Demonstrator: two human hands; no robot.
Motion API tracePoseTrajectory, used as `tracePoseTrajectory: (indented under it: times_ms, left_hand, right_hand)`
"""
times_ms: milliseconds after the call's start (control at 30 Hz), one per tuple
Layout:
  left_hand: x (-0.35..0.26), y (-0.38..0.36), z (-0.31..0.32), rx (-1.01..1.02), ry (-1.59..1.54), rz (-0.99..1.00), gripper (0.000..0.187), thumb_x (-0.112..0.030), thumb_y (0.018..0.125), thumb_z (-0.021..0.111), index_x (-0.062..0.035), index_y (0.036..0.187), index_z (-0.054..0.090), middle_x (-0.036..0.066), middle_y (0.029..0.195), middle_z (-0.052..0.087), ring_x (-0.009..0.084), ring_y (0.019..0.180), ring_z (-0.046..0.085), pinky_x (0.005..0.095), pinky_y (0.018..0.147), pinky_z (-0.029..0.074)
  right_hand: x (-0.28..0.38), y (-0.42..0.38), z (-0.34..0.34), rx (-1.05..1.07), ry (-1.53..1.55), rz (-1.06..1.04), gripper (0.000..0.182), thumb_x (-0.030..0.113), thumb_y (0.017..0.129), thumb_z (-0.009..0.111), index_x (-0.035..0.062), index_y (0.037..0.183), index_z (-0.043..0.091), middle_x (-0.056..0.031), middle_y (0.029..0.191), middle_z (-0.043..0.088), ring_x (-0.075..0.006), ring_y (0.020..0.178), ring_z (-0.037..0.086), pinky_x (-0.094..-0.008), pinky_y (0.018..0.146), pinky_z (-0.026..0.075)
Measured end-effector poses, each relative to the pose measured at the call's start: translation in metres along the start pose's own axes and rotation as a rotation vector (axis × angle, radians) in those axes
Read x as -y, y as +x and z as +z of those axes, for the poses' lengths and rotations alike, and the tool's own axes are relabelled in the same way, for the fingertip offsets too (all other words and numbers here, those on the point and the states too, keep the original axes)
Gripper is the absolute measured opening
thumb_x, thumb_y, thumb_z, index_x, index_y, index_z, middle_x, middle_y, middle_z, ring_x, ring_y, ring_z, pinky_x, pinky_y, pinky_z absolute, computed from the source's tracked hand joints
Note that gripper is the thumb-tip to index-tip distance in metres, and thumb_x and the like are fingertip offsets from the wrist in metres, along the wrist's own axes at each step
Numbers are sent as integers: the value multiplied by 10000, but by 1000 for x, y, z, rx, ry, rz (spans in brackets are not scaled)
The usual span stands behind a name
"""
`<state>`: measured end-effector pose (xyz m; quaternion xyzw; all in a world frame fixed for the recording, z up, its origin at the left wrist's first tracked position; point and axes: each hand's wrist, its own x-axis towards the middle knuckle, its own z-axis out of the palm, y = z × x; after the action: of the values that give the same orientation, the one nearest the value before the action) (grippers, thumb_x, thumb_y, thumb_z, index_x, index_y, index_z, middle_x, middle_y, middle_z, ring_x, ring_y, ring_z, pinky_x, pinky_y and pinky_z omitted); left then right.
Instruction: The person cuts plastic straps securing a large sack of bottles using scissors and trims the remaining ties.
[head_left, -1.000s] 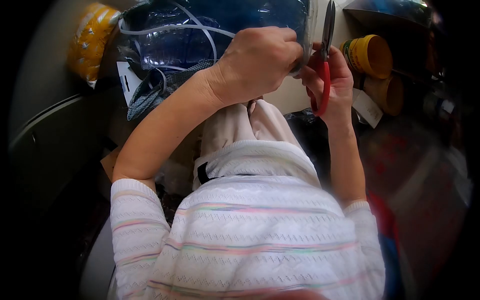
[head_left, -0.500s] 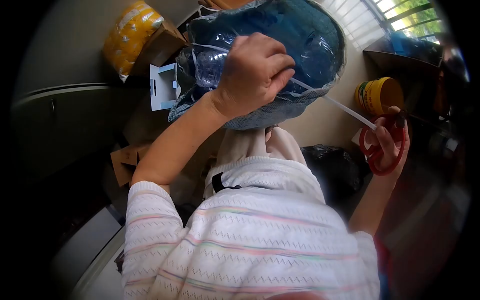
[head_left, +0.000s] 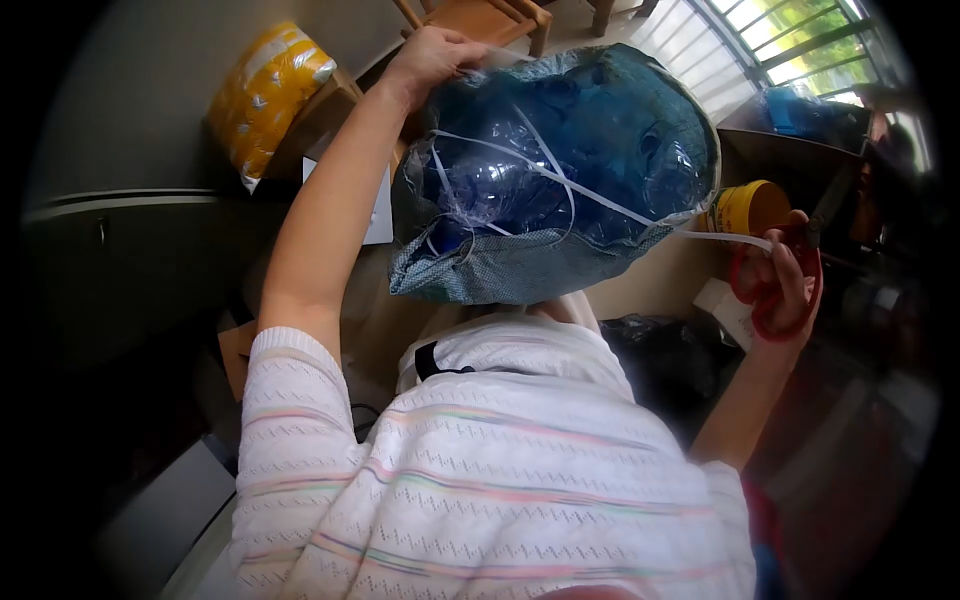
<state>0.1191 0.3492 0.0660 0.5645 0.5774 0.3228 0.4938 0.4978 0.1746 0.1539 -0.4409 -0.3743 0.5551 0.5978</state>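
Note:
A blue woven sack (head_left: 520,270) with an open mouth stands in front of my body, clear plastic bottles (head_left: 490,180) inside it. My left hand (head_left: 435,60) is closed at the sack's far left rim, on the rim or a strap there; which one I cannot make out. White strap (head_left: 600,205) crosses the mouth and runs out to the right. Its end is pinched in my right hand (head_left: 785,275), which also has the red-handled scissors (head_left: 740,275) looped over its fingers, blades pointing up and away.
A yellow bucket (head_left: 750,207) stands right of the sack. Beyond my left arm are a yellow package (head_left: 265,95) and a white box (head_left: 380,215). A wooden chair (head_left: 490,20) is at the top, a black plastic bag (head_left: 660,360) near my legs.
My left hand has moved from over the sack's mouth up and left to its far rim. The sack appears lower and further right. The strap now lies crossed over the mouth.

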Motion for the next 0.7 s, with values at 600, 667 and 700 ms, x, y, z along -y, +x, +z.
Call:
tracePoseTrajectory:
  times_ms: [600,667,700]
  left_hand:
    - [-113,-43,56,486,-940,-12,203,-199,936,485,-24,932,588,-35,552,377,51,429,328,205,393,256]
    - [-103,-39,69,458,-644,128,198,-189,935,493,-27,984,597,-31,607,454,46,483,388,189,445,313]
    - [-99,-37,81,457,-580,164,190,-183,925,511,-29,993,600,-32,622,475,40,497,403,182,455,323]
  right_hand:
    - [-20,89,116,313,91,-102,259,123,905,526,-25,1116,542,-98,854,584,-169,793,577,-274,667,478]
    - [-19,103,101,167,73,-7,276,112,868,572,-8,1110,515,-72,797,575,-146,701,557,-262,608,474]
    - [-13,107,108,161,125,13,259,69,841,596,10,1079,511,-53,752,573,-125,622,544,-247,553,467]
